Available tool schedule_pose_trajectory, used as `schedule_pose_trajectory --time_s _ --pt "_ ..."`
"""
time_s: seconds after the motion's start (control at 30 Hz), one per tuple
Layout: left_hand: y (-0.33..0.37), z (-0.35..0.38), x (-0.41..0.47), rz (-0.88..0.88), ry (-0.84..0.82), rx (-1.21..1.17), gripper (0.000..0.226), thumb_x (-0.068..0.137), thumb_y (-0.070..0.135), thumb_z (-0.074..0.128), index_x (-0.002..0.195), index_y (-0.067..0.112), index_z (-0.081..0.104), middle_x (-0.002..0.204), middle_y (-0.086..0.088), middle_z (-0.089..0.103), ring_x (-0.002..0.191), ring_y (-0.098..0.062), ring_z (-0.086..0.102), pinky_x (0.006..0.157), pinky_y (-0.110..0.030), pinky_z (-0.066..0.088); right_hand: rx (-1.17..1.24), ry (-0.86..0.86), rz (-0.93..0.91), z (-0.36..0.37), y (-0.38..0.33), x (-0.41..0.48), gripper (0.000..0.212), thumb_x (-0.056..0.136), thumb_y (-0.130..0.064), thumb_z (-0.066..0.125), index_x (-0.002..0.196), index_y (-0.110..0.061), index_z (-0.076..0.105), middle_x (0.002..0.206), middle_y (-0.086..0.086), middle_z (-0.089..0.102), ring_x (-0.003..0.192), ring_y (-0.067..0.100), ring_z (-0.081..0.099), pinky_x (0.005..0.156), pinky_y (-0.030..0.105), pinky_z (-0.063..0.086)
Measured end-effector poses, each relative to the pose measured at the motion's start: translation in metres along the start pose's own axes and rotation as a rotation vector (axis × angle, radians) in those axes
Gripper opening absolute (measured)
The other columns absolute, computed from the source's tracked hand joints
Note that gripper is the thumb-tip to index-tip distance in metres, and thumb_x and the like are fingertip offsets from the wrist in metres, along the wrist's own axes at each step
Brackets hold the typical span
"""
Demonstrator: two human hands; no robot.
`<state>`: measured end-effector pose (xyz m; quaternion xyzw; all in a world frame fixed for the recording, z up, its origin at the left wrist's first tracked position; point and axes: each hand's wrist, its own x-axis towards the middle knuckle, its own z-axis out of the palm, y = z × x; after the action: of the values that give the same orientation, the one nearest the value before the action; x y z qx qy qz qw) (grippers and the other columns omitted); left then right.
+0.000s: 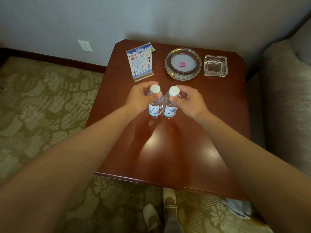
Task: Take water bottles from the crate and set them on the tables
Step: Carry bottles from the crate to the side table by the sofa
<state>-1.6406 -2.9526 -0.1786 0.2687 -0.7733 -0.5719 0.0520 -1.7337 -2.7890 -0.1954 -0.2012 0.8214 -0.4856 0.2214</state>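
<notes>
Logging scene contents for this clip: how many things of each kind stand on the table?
water bottles: 2
printed sign stand: 1
round glass dish: 1
square glass ashtray: 1
Total: 5 on the table

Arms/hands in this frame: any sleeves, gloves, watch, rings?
Both are bare. No gloves on the left hand or right hand, and no sleeves on the left forearm or right forearm up to the frame edge. No watch, bracelet, ring or marking is visible on the parts that show.
</notes>
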Motion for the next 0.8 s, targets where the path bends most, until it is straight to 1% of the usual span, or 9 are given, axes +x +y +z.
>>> schedule_pose_trajectory --time_s 0.1,0.17,0.2,0.27,0.37,0.43,0.57,0.67,0.8 --pt "0.005 0.0 -0.004 -0.036 -0.049 -0.004 0.071 0.083 0.005 0.076 0.146 0.018 0.045 0.138 0.002 0.055 0.123 -0.009 0.049 0.107 -0.03 0.041 -0.002 -0.049 0.031 0.001 0.0 -0.001 0.045 0.079 -0.023 0.071 0.123 -0.021 0.065 0.12 -0.003 0.07 0.115 0.017 0.063 0.104 0.046 0.048" --pt "0.008 0.0 -0.009 -0.062 -0.072 0.025 0.091 0.082 0.008 0.078 0.155 0.024 0.025 0.15 -0.001 0.044 0.136 -0.015 0.041 0.11 -0.036 0.036 -0.04 -0.085 0.072 -0.002 -0.002 -0.007 0.07 0.074 -0.04 0.071 0.14 -0.023 0.053 0.138 -0.002 0.06 0.129 0.017 0.054 0.112 0.045 0.042" --pt "0.01 0.0 -0.012 -0.075 -0.07 0.052 0.097 0.082 0.011 0.078 0.156 0.026 0.017 0.154 -0.003 0.038 0.141 -0.018 0.036 0.112 -0.039 0.034 -0.079 -0.1 0.094 -0.004 -0.005 -0.013 0.078 0.077 -0.041 0.072 0.148 -0.023 0.043 0.149 -0.001 0.05 0.138 0.018 0.045 0.117 0.042 0.035" --pt "0.012 -0.004 -0.021 -0.09 -0.047 0.125 0.108 0.08 0.018 0.081 0.158 0.027 0.007 0.159 -0.007 0.028 0.147 -0.022 0.028 0.116 -0.042 0.031 -0.174 -0.108 0.115 -0.011 -0.008 -0.026 0.082 0.088 -0.032 0.071 0.156 -0.021 0.026 0.161 0.001 0.03 0.149 0.019 0.026 0.121 0.037 0.023" --pt "0.02 -0.011 -0.049 -0.108 -0.042 0.335 0.12 0.075 0.024 0.085 0.157 0.03 -0.003 0.162 -0.009 0.02 0.148 -0.025 0.024 0.117 -0.046 0.029 -0.349 -0.113 0.114 -0.026 -0.02 -0.049 0.085 0.091 -0.036 0.067 0.158 -0.029 0.015 0.167 0.004 0.008 0.154 0.023 0.0 0.124 0.044 0.008" --pt "0.031 -0.017 -0.075 -0.09 -0.059 0.544 0.119 0.076 0.028 0.084 0.156 0.032 -0.005 0.164 -0.005 0.015 0.15 -0.025 0.02 0.118 -0.047 0.027 -0.467 -0.133 0.139 -0.037 -0.035 -0.07 0.087 0.091 -0.044 0.065 0.158 -0.034 0.01 0.167 0.006 -0.002 0.153 0.027 -0.011 0.122 0.05 0.0" --pt "0.061 -0.03 -0.131 -0.04 -0.135 0.785 0.113 0.079 0.042 0.078 0.156 0.036 -0.004 0.166 -0.001 0.002 0.153 -0.023 -0.002 0.122 -0.053 0.009 -0.605 -0.145 0.152 -0.059 -0.076 -0.119 0.096 0.086 -0.056 0.064 0.158 -0.036 0.004 0.166 0.006 -0.013 0.151 0.029 -0.021 0.119 0.056 -0.009" --pt "0.088 -0.036 -0.17 -0.028 -0.177 0.852 0.107 0.081 0.049 0.073 0.156 0.037 -0.002 0.166 0.001 -0.003 0.153 -0.022 -0.008 0.122 -0.054 0.004 -0.614 -0.144 0.168 -0.075 -0.107 -0.154 0.103 0.082 -0.061 0.065 0.158 -0.036 0.0 0.166 0.006 -0.016 0.15 0.029 -0.023 0.118 0.059 -0.011" --pt "0.127 -0.038 -0.214 0.01 -0.151 0.846 0.103 0.082 0.053 0.07 0.157 0.035 0.001 0.166 0.002 -0.001 0.152 -0.021 -0.008 0.122 -0.054 0.002 -0.614 -0.126 0.171 -0.096 -0.139 -0.197 0.106 0.081 -0.064 0.064 0.158 -0.036 -0.004 0.165 0.006 -0.019 0.149 0.03 -0.026 0.116 0.059 -0.013"
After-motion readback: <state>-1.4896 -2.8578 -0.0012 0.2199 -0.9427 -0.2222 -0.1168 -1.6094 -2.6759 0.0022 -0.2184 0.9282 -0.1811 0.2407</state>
